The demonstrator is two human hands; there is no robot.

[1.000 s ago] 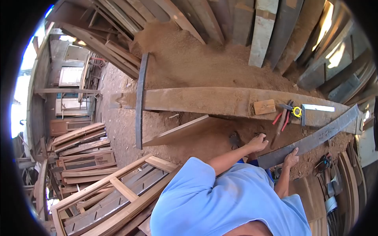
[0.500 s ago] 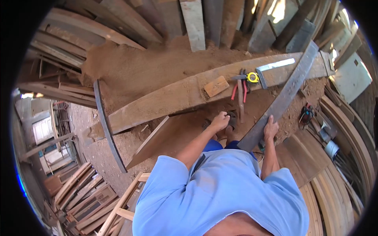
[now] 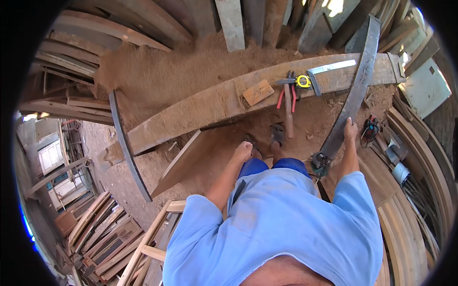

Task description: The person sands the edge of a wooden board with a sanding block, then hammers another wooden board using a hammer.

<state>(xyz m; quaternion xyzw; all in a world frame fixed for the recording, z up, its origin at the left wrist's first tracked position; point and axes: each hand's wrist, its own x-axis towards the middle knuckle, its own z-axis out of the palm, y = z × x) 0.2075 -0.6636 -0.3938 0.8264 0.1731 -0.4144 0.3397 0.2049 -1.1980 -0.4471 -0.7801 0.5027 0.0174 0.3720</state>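
Note:
My right hand [image 3: 350, 129] is closed on the edge of a long dark wooden plank [image 3: 355, 90]. The plank's far end crosses over a long workbench beam [image 3: 200, 114], and its near end is by a green power tool [image 3: 320, 162] at my right side. In front of my left thigh, my left hand [image 3: 244, 150] is curled into a loose fist, with nothing visible sticking out of it. On the beam lie a wood block [image 3: 258, 93], a yellow tape measure [image 3: 302, 81], red-handled pincers [image 3: 293, 97], a hammer [image 3: 288, 112] and a metal try square [image 3: 315, 82].
A narrow dark strip [image 3: 125, 138] lies across the beam's left end. A thin board [image 3: 191, 155] leans below it. Planks [image 3: 230, 24] stand along the back. Sawdust [image 3: 162, 76] is heaped behind the beam. A wooden frame [image 3: 148, 240] and stacked boards [image 3: 102, 238] are at left.
My right hand has moved right and away from me with the plank, which now stands at a steeper angle. My left hand has shifted left. The power tool shows more fully.

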